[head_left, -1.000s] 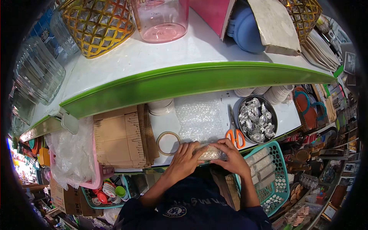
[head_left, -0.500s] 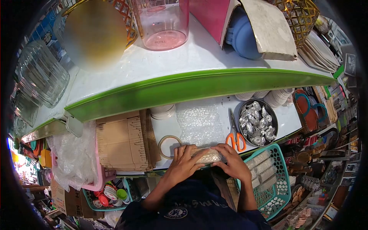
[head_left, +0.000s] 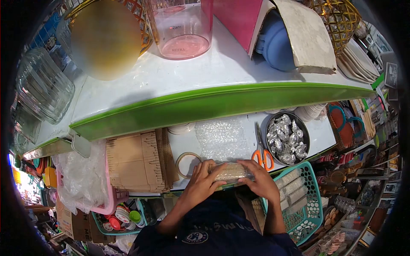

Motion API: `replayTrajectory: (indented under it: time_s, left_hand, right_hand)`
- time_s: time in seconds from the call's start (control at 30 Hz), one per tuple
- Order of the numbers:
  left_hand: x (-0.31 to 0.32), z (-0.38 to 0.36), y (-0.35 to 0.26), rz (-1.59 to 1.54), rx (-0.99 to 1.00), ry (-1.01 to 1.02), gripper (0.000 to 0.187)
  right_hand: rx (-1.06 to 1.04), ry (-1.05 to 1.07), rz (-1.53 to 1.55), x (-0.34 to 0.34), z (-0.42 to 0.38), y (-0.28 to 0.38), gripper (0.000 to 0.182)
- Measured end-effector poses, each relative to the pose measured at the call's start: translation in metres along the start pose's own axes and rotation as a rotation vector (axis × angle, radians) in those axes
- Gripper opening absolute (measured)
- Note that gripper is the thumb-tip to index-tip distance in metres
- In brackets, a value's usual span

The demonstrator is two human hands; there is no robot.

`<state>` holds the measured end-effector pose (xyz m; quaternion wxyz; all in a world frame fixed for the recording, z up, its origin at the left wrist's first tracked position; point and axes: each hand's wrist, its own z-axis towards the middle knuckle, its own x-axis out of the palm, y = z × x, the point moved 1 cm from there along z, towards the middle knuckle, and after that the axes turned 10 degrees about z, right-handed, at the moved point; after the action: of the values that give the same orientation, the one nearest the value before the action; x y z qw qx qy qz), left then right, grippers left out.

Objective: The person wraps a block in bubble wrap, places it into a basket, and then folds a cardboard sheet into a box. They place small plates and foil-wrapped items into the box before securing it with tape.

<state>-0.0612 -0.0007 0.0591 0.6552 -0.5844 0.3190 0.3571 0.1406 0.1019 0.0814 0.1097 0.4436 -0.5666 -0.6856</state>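
Between my two hands is a bubble-wrapped bundle (head_left: 231, 172), held lengthwise at the near edge of the white shelf. My left hand (head_left: 202, 179) grips its left end, and my right hand (head_left: 259, 178) closes round the right end. What lies inside the wrap cannot be made out. Just beyond it a sheet of bubble wrap (head_left: 221, 138) is spread flat. A roll of tape (head_left: 188, 165) lies beside my left hand. Orange-handled scissors (head_left: 262, 158) rest beyond my right hand, blades pointing away.
A dark bowl (head_left: 288, 138) of silvery wrapped pieces stands right of the scissors. Stacked cardboard (head_left: 136, 161) and a pink basket (head_left: 112, 187) of plastic are on the left. A teal basket (head_left: 314, 205) holds wrapped bundles. The green-edged upper shelf (head_left: 222, 100) overhangs the back.
The bundle has turned slightly in my hands, so more of its wrapped side shows. My left fingers have drawn back a little across it. The camera view has shifted slightly.
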Motion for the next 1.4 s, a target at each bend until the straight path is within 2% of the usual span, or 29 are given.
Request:
replayTrajectory:
  time_s: [0.3,0.47,0.6,0.67,0.97,1.3,1.37,1.4]
  left_hand:
    - [-0.001,0.005,0.001,-0.159,-0.160,0.008,0.055]
    - [-0.004,0.009,0.000,-0.194,-0.186,-0.036,0.054]
    - [-0.002,0.012,0.002,-0.197,-0.217,-0.075,0.052]
    - [-0.001,0.015,0.003,-0.187,-0.220,-0.087,0.052]
    - [0.002,0.020,0.005,-0.165,-0.247,-0.169,0.046]
    - [0.007,0.027,0.014,-0.154,-0.187,-0.222,0.042]
    - [0.004,0.029,0.012,-0.141,-0.208,-0.203,0.041]
    - [0.003,0.030,0.012,-0.128,-0.230,-0.184,0.039]
  right_hand:
    - [0.081,-0.008,0.025,-0.007,0.012,-0.001,0.049]
    - [0.131,0.015,0.041,-0.008,0.017,-0.004,0.044]
    - [0.093,-0.033,0.043,-0.006,0.019,-0.009,0.043]
    - [0.276,0.004,0.140,-0.007,0.022,-0.003,0.041]
    - [0.297,0.013,0.113,-0.008,0.029,-0.013,0.039]
    - [0.279,0.024,0.128,-0.009,0.036,-0.015,0.039]
    - [0.011,-0.069,0.020,-0.007,0.037,-0.025,0.040]
    - [0.011,-0.069,0.019,-0.009,0.038,-0.023,0.040]
